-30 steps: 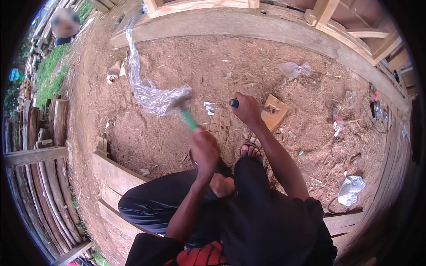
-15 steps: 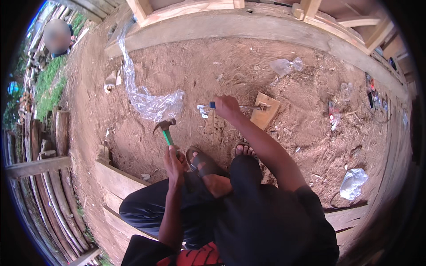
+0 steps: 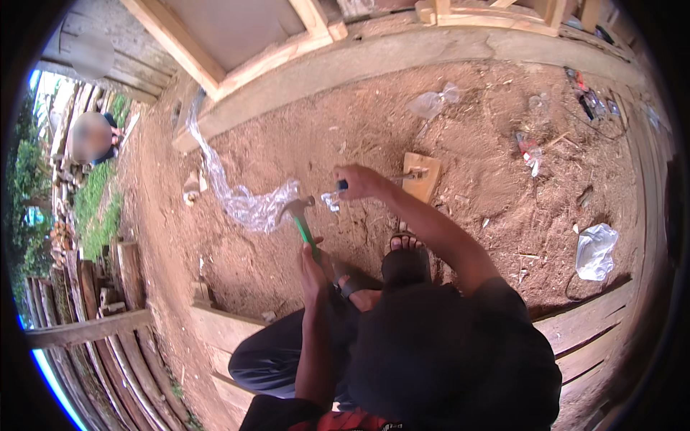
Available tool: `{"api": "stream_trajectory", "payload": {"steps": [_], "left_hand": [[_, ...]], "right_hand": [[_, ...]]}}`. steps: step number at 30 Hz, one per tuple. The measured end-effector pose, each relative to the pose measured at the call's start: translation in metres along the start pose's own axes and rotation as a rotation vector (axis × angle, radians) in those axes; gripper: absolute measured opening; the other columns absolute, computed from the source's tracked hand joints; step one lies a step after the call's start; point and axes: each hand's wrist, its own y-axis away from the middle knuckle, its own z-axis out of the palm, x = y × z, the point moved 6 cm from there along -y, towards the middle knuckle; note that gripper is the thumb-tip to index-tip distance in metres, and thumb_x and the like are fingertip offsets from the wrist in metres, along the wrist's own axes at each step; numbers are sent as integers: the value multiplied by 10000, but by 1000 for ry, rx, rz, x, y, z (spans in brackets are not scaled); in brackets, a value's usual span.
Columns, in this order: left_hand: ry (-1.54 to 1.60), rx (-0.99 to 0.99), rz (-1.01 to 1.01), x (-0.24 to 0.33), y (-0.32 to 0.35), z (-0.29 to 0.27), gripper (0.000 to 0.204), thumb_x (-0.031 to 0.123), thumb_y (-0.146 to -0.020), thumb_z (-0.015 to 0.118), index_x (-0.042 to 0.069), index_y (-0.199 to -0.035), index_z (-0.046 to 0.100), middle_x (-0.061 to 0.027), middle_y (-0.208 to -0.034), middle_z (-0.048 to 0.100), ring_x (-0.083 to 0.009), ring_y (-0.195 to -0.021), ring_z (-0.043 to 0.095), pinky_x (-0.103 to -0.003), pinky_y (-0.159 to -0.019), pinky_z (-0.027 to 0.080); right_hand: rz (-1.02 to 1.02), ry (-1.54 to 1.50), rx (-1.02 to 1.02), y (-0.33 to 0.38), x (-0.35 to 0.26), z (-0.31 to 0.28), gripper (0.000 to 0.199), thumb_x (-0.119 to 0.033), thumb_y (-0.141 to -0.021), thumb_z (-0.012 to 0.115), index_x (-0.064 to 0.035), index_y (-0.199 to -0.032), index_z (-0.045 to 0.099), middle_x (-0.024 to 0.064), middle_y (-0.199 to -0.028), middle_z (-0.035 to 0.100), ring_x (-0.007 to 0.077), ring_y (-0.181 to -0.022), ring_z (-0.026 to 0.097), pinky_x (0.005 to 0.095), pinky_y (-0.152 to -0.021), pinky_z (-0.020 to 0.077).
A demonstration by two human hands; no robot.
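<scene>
My left hand point(image 3: 314, 271) is closed round the green handle of a claw hammer point(image 3: 304, 228), its metal head up and pointing away from me. Just right of the hammer head, my right hand point(image 3: 361, 181) grips a tool with a dark blue handle end point(image 3: 342, 184). A thin metal shaft runs from this fist toward a flat wooden block point(image 3: 422, 188) on the dirt; whether it touches the block I cannot tell. Beside the blue end lies a small silvery piece point(image 3: 330, 202), its kind unclear. The hammer head and blue end are apart.
Crumpled clear plastic point(image 3: 251, 208) stretches along the left. A white plastic bag point(image 3: 596, 251) and a red-and-clear package point(image 3: 530, 154) lie to the right. Timber beams point(image 3: 287, 93) border the far side; stacked logs point(image 3: 93, 287) stand left. Another person point(image 3: 97, 136) is at far left.
The hammer has come closer to the blue handle end in my left hand's grip. My right hand keeps its hold. The whole view has shifted and tilted.
</scene>
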Motion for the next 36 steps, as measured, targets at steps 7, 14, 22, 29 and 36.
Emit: {"api": "stream_trajectory", "payload": {"steps": [7, 14, 22, 29, 36], "left_hand": [[104, 112, -121, -26, 0, -15, 453, 454, -1016, 351, 44, -1000, 543, 20, -591, 372, -75, -432, 332, -244, -381, 254], [85, 276, -61, -15, -15, -34, 517, 538, -1001, 345, 52, -947, 514, 8, -579, 373, -77, -408, 326, -241, -350, 240], [181, 177, -13, 9, -10, -16, 535, 556, -997, 342, 51, -940, 509, 2, -581, 370, -82, -427, 340, -240, -380, 274], [169, 139, -30, -12, 5, -14, 551, 566, -998, 333, 47, -955, 514, 18, -584, 374, -73, -423, 325, -242, -374, 247], [242, 117, -73, -36, 10, -16, 428, 442, -1009, 339, 48, -982, 504, 17, -574, 349, -78, -406, 313, -238, -352, 264]], "right_hand": [[191, 275, -128, -5, -9, 32, 182, -181, -794, 613, -31, -850, 699, 175, -853, 687, 288, -808, 693, 409, -671, 547], [269, 394, -75, -23, 12, 71, 179, -118, -898, 535, -35, -886, 693, 143, -869, 695, 238, -833, 687, 368, -630, 534], [147, 248, 153, 11, 0, -8, 146, -145, -813, 607, -43, -915, 633, 195, -682, 658, 343, -619, 674, 447, -537, 526], [-151, 94, 193, 57, -66, -53, 154, -189, -794, 628, -47, -850, 610, 177, -572, 601, 373, -528, 620, 474, -499, 503], [-176, 54, 295, 63, -60, -55, 127, -177, -810, 615, -67, -764, 572, 154, -559, 581, 365, -518, 606, 466, -484, 479]]}}
